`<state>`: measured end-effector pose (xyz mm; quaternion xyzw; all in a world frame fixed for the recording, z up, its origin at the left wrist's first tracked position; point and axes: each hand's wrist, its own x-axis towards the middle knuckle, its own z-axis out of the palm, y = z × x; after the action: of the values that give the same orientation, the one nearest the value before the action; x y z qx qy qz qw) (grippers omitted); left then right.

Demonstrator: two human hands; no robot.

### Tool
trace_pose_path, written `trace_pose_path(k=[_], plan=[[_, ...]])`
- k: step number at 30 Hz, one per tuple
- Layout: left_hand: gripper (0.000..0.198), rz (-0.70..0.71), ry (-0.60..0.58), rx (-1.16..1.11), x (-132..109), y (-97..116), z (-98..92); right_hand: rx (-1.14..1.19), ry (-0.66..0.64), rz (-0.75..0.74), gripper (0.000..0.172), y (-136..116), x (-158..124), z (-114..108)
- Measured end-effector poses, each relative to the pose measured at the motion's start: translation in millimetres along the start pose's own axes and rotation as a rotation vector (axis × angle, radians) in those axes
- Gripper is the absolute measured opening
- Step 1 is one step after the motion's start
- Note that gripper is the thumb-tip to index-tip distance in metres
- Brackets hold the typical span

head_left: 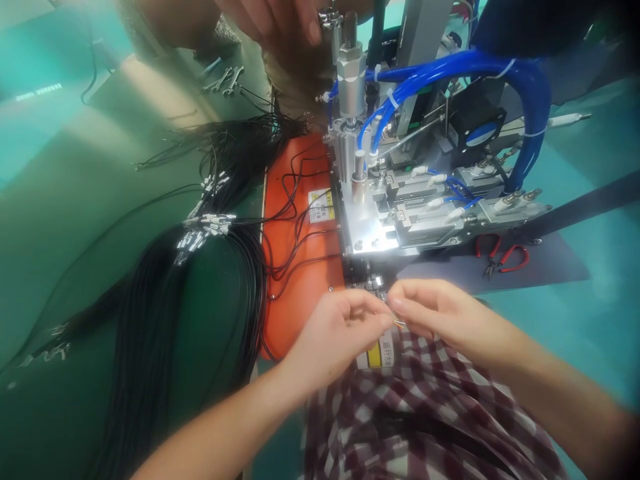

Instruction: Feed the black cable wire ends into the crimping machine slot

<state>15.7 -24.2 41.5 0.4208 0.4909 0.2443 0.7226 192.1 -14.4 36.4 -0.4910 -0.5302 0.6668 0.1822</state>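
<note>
My left hand [340, 330] and my right hand [440, 313] meet fingertip to fingertip just in front of a small metal machine [395, 213]. Both are pinched on a thin wire end [395, 320] between them; the piece is too small to make out in detail. The pinch sits close below the machine's front slot [373, 283]. A checked cloth [425, 413] lies under my forearms.
An orange pad [295, 267] lies left of the machine with black wires looped over it. A big bundle of black cables [165, 313] with metal tips spreads over the green table. Blue hoses [450, 73] arch above the machine. Red pliers [500, 257] lie to the right. Another person's hand [280, 20] shows at the top.
</note>
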Motion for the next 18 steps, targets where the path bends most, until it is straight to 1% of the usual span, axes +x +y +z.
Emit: trace_pose_path(k=[2, 4, 6, 8, 11, 15, 18], plan=[[0.014, -0.005, 0.019, -0.025, 0.8, -1.2, -0.8, 0.023, 0.023, -0.004, 0.039, 0.9, 0.2, 2.2], [0.013, -0.001, 0.042, -0.037, 0.7, -1.7, -0.7, -0.008, 0.083, -0.043, 0.037, -0.1, -2.0, 5.0], [0.010, 0.035, 0.068, 0.005, -1.1, -0.9, 0.0, -0.055, 0.146, -0.101, 0.033, -2.2, -5.6, 7.3], [0.010, 0.084, 0.077, 0.077, -4.2, 0.7, 1.0, -0.092, 0.173, -0.135, 0.030, -3.7, -8.4, 8.7], [0.011, 0.112, 0.065, 0.101, -7.8, 1.2, 1.7, -0.105, 0.162, -0.115, 0.028, -3.0, -8.3, 9.7], [0.013, 0.081, 0.068, 0.034, -5.0, -2.8, -0.4, -0.051, 0.102, -0.034, 0.030, 0.2, -4.2, 11.2], [0.013, 0.057, 0.105, 0.031, -0.7, -4.7, -2.9, -0.038, 0.141, -0.048, 0.029, 0.2, -1.8, 12.6]])
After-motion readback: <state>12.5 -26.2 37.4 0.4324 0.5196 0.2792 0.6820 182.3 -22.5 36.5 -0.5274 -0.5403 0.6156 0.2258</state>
